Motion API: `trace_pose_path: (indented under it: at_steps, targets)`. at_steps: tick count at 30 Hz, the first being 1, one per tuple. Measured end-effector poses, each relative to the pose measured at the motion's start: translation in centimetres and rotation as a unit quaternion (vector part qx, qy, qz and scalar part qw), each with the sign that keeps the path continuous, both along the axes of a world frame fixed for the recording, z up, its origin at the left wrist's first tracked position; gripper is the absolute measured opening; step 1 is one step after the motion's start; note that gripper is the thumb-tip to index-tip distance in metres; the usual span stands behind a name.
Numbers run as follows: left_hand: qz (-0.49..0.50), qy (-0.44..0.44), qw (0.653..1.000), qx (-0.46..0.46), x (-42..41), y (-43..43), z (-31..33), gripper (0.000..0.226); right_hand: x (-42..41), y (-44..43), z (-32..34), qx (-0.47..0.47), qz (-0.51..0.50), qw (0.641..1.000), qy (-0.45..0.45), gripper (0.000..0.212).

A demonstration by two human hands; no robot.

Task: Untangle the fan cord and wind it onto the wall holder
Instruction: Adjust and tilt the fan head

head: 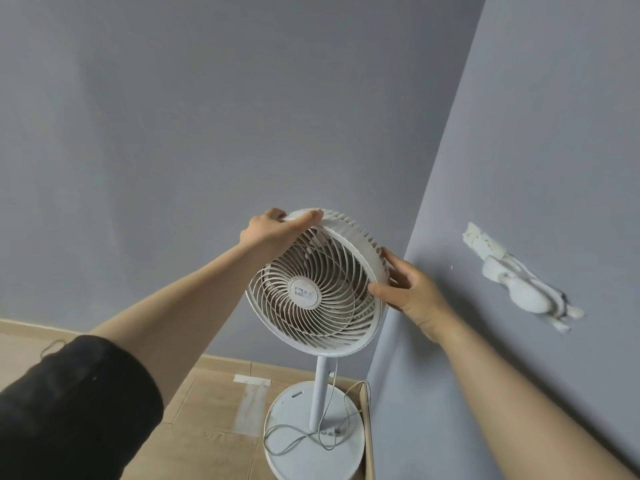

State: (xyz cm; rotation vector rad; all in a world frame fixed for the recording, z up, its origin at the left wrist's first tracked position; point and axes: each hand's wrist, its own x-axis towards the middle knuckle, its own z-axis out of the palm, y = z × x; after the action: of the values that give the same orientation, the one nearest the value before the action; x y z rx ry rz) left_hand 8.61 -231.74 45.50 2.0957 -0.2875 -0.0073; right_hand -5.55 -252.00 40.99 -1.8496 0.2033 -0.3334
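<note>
A white pedestal fan (313,292) stands in the corner of two grey walls, its round head tilted up toward me. My left hand (268,228) grips the top left of the head's rim. My right hand (408,289) holds the rim's right side, fingers behind it and thumb in front. The thin white cord (304,434) lies in loose loops over the fan's round base (311,455) and rises along the pole. A white figure-shaped wall holder (519,282) sticks out from the right wall, to the right of my right hand.
The floor (214,410) is light wood with a strip of pale tape (251,379) left of the fan base. A wooden skirting runs along both walls. My left forearm wears a pushed-up black sleeve (76,403).
</note>
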Motion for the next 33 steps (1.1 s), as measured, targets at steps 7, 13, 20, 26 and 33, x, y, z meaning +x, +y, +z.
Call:
trace_pose_path:
  at_steps: [7,13,20,26,33]
  targets:
    - [0.039,-0.008,0.999,-0.014,-2.1,2.1,0.0,0.102,-0.8,2.2,-0.6,-0.054,-0.008,0.998,-0.009,0.089]
    - [0.064,-0.079,0.993,-0.056,-5.9,4.4,-1.0,0.083,-2.4,4.3,-1.1,-0.105,-0.079,0.991,-0.015,0.073]
    - [0.027,-0.079,0.995,-0.056,-12.3,6.4,-6.2,0.072,-6.4,6.2,-4.7,-0.070,-0.161,0.984,-0.015,0.064]
    - [0.000,-0.015,1.000,-0.016,-15.9,6.6,-13.4,0.056,-10.2,5.7,-12.1,-0.052,-0.206,0.974,0.074,0.044]
    - [-0.024,0.049,0.998,0.011,-17.8,5.1,-20.0,0.046,-12.4,4.7,-19.0,-0.031,-0.236,0.963,0.122,0.029]
